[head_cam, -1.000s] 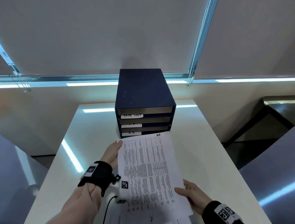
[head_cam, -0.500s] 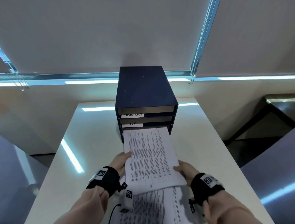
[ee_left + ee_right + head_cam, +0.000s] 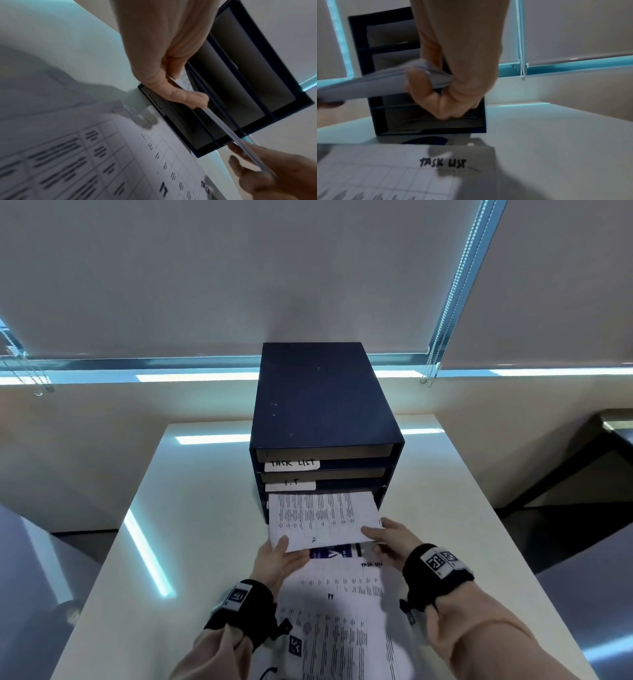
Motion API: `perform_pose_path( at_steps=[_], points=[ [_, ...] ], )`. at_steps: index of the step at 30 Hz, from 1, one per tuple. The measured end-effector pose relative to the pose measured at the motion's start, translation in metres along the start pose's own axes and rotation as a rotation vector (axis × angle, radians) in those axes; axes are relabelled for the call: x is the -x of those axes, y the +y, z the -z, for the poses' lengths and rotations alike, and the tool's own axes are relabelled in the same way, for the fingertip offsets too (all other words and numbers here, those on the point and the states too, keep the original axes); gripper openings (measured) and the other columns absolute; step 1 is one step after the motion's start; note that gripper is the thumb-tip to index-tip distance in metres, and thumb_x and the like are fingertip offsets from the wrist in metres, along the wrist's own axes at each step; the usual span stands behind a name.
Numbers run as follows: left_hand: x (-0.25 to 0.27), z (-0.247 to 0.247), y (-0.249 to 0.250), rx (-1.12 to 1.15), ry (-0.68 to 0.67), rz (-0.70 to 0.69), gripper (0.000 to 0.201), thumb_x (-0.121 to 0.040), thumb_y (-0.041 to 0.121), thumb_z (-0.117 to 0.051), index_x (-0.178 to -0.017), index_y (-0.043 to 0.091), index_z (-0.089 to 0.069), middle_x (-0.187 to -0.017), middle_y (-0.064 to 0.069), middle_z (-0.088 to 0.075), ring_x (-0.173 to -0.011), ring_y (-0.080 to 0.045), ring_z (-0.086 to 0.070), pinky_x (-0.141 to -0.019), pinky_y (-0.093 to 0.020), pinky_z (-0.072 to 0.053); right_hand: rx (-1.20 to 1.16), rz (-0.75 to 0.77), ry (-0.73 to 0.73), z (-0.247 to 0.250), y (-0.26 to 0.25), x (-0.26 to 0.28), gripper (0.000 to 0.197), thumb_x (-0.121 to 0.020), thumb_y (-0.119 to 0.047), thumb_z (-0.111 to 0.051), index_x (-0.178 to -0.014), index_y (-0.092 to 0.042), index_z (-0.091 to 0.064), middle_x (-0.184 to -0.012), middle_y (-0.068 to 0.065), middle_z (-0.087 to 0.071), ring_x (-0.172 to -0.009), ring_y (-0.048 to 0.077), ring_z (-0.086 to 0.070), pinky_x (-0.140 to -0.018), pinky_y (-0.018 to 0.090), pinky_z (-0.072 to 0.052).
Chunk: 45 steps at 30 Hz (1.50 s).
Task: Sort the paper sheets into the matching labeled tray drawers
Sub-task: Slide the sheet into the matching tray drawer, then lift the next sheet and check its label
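Observation:
A dark blue tray cabinet [image 3: 325, 402] stands at the back of the white table, with slots labelled TASK LIST [image 3: 292, 463] and I.T [image 3: 290, 483]. A printed sheet [image 3: 322, 517] lies partway inside the third slot from the top, its near half sticking out. My left hand [image 3: 279, 559] pinches its near left corner, and my right hand [image 3: 388, 537] pinches its near right corner. In the left wrist view the sheet [image 3: 221, 121] is seen edge-on above the ADMIN label [image 3: 155, 101]. In the right wrist view the held sheet [image 3: 373, 85] bends in my grip.
More printed sheets [image 3: 342, 621] lie on the table in front of the cabinet; the top one is marked TASK LIST [image 3: 442, 163]. The white table [image 3: 191, 508] drops off at left and right. Window blinds and bead chains [image 3: 448, 302] hang behind.
Both hands have carried the sheet forward from above the pile, and its far end has slid into the third slot. It now covers that slot's label.

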<state>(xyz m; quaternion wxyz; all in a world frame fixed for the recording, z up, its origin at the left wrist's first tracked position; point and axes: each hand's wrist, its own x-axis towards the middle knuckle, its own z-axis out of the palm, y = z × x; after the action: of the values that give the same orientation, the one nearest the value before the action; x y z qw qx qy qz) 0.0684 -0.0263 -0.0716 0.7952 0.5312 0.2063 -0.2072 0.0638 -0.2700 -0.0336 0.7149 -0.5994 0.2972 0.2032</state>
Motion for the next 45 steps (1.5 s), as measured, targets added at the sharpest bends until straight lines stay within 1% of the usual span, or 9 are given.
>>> perform_pose_path(
  at_steps=[2, 5, 7, 14, 17, 20, 28, 34, 45],
  points=[
    [-0.016, -0.009, 0.012, 0.126, -0.004, 0.008, 0.039, -0.099, 0.009, -0.046, -0.133, -0.007, -0.038, -0.119, -0.032, -0.059, -0.097, -0.035, -0.067, -0.074, -0.032, -0.059, -0.263, -0.025, 0.017, -0.004, -0.007, -0.012, 0.022, -0.086, 0.006, -0.061, -0.094, -0.009, -0.047, -0.064, 0.011, -0.066, -0.048, 0.016, -0.061, -0.041, 0.021, -0.05],
    [-0.031, -0.025, 0.042, 0.329, -0.074, -0.021, 0.052, -0.096, -0.007, -0.039, -0.145, 0.0, -0.025, -0.138, -0.022, -0.046, -0.113, -0.028, -0.058, -0.097, -0.039, -0.047, -0.555, 0.069, -0.009, -0.027, -0.028, -0.026, 0.036, -0.091, 0.015, -0.042, -0.121, -0.004, -0.046, -0.11, 0.015, -0.06, -0.11, 0.027, -0.061, -0.093, 0.035, -0.053],
    [-0.033, -0.033, 0.059, 0.322, -0.102, -0.039, 0.06, -0.093, -0.01, -0.041, -0.148, 0.003, -0.018, -0.147, -0.019, -0.034, -0.124, -0.028, -0.05, -0.099, -0.042, -0.046, -0.568, 0.097, -0.016, -0.042, -0.038, -0.029, 0.036, -0.092, 0.017, -0.035, -0.124, 0.001, -0.044, -0.118, 0.014, -0.049, -0.122, 0.029, -0.052, -0.097, 0.042, -0.05],
    [0.007, -0.005, 0.025, -0.794, -0.093, -0.198, 0.013, -0.087, 0.014, -0.063, -0.101, 0.014, -0.064, -0.096, -0.008, -0.067, -0.086, -0.02, -0.062, -0.078, -0.032, -0.051, -0.17, 0.023, -0.114, -0.035, -0.003, 0.001, 0.023, -0.098, -0.001, -0.04, -0.112, -0.006, -0.059, -0.097, 0.012, -0.066, -0.084, 0.025, -0.065, -0.069, 0.034, -0.057],
    [0.017, 0.025, -0.009, -1.564, -0.188, -0.324, 0.04, -0.08, 0.037, -0.068, -0.116, 0.027, -0.055, -0.112, 0.006, -0.053, -0.105, -0.012, -0.052, -0.093, -0.028, -0.045, 0.064, 0.028, 0.033, -0.015, 0.041, 0.014, 0.019, -0.096, -0.001, -0.046, -0.104, 0.001, -0.063, -0.08, 0.015, -0.065, -0.064, 0.022, -0.062, -0.06, 0.03, -0.052],
    [0.026, 0.039, -0.027, -1.808, -0.18, -0.381, 0.055, -0.078, 0.041, -0.068, -0.125, 0.026, -0.044, -0.121, 0.005, -0.042, -0.111, -0.017, -0.044, -0.094, -0.03, -0.042, 0.291, 0.04, 0.171, 0.01, 0.091, 0.023, 0.015, -0.086, 0.004, -0.053, -0.094, -0.002, -0.063, -0.063, 0.014, -0.059, -0.042, 0.017, -0.051, -0.048, 0.024, -0.042],
    [0.059, 0.03, -0.013, -1.275, -0.222, -0.347, 0.014, -0.077, 0.031, -0.068, -0.086, 0.023, -0.06, -0.093, -0.001, -0.06, -0.088, -0.015, -0.056, -0.071, -0.019, -0.038, 0.324, 0.08, 0.191, 0.028, 0.119, 0.067, 0.036, -0.079, 0.007, -0.065, -0.112, -0.005, -0.058, -0.059, 0.002, -0.048, -0.044, 0.014, -0.046, -0.051, 0.023, -0.041],
    [0.105, 0.004, 0.027, -0.471, -0.423, -0.134, 0.026, -0.084, 0.013, -0.068, -0.1, -0.006, -0.06, -0.09, -0.021, -0.069, -0.077, -0.027, -0.069, -0.068, -0.031, -0.057, 0.189, 0.041, -0.066, 0.023, 0.1, 0.109, 0.06, -0.051, -0.034, -0.085, -0.106, -0.015, -0.069, -0.096, -0.001, -0.075, -0.094, 0.015, -0.065, -0.075, 0.025, -0.045],
    [0.097, -0.023, 0.084, -0.161, -0.235, -0.01, 0.036, -0.103, 0.021, -0.031, -0.121, 0.0, -0.053, -0.116, -0.02, -0.064, -0.107, -0.031, -0.062, -0.095, -0.039, -0.047, 0.022, 0.058, -0.242, 0.023, 0.093, 0.138, 0.03, -0.082, 0.001, -0.068, -0.111, -0.001, -0.063, -0.108, 0.017, -0.071, -0.099, 0.03, -0.07, -0.083, 0.039, -0.057]
  ],
)
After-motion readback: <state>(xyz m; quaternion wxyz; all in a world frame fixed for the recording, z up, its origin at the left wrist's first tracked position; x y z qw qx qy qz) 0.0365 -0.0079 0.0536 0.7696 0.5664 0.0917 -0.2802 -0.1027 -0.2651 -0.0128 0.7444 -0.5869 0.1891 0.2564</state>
